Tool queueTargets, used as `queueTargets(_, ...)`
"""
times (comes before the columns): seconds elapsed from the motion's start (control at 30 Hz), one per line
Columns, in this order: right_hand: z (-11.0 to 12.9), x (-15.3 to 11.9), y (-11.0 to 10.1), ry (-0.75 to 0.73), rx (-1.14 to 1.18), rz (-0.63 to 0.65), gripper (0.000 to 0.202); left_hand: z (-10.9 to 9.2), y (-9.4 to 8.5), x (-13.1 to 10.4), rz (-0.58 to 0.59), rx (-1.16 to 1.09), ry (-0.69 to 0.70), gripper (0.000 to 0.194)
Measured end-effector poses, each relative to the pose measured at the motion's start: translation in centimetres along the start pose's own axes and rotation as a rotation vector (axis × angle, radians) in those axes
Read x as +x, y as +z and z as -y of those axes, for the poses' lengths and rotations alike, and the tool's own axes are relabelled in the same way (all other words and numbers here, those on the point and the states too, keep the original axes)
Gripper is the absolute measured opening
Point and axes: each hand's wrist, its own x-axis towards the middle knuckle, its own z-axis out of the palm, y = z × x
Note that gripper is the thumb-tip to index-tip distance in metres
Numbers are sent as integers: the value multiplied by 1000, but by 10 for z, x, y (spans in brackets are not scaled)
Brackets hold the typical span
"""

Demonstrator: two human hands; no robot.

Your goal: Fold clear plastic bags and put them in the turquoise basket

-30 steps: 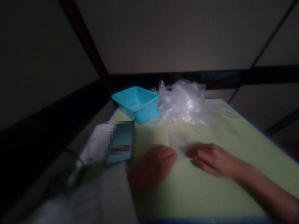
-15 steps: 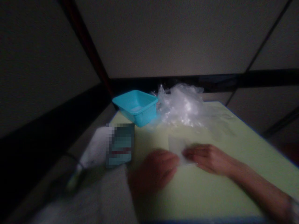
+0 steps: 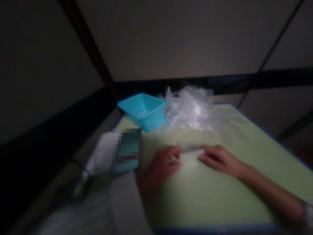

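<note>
A small flat piece of clear plastic film (image 3: 192, 155), its upper part folded into a crease, lies low on the table between my hands. My left hand (image 3: 166, 162) is at its left edge, thumb and forefinger curved around that side with a gap inside the curl. At the other end, my right hand (image 3: 218, 158) pinches the right corner of the film between thumb and fingers. Blur hides whether the film is a bag or a single sheet.
Beyond my hands a crumpled heap of clear plastic bags (image 3: 193, 109) lies on the yellow-green table (image 3: 207, 202). To its left stands a turquoise plastic basin (image 3: 153, 120) with something pale inside. A pixelated dark object (image 3: 127, 151) sits by my left sleeve (image 3: 124, 199). Walls rise behind.
The film, flat before, is now creased up between my hands. My left hand has moved slightly up and its fingers have curled around the film's edge; the right hand has turned into a pinch.
</note>
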Motion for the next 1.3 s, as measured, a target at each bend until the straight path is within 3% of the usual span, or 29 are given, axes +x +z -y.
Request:
queueTargets(0.17, -1, 8, 6, 172, 282, -95, 20, 4, 5, 11, 10, -146, -30, 31)
queueTargets(0.3, -2, 13, 10, 268, 454, -183, 24, 9, 9, 16, -59, -250, -82, 56)
queueTargets(0.4, -1, 11, 10, 285, 376, -339, 27, 12, 9, 19, -57, -235, -105, 73)
queueTargets(0.5, 3, 6, 7, 196, 95, -466, 18, 14, 6, 24, -9, -236, -121, 88)
queueTargets(0.57, 6, 3, 7, 86, -98, -420, 18, 14, 4, 28, 17, -245, -116, 97)
queueTargets(0.67, 10, 3, 11, -50, -314, -216, 34, 15, 3, 32, 22, -234, -100, 102)
queueTargets(0.73, 9, 4, 16, -96, -426, -103, 49, 14, 2, 33, 3, -206, -104, 102)
queueTargets(0.87, 2, 5, 23, -123, -530, 8, 66, 15, 1, 33, -29, -157, -72, 95)
queueTargets(1.0, -3, 5, 26, -82, -538, 58, 69, 20, 1, 33, -43, -139, 14, 85)
queueTargets(1.1, -3, 5, 26, -71, -540, 60, 69, 21, 0, 35, -51, -130, -16, 83)
queueTargets(1.2, -1, 6, 24, -76, -546, 49, 70, 15, -1, 32, -123, 44, 6, 67)
queueTargets(1.3, 2, 7, 22, -82, -546, 2, 72, 3, -2, 21, -140, 260, 139, 50)
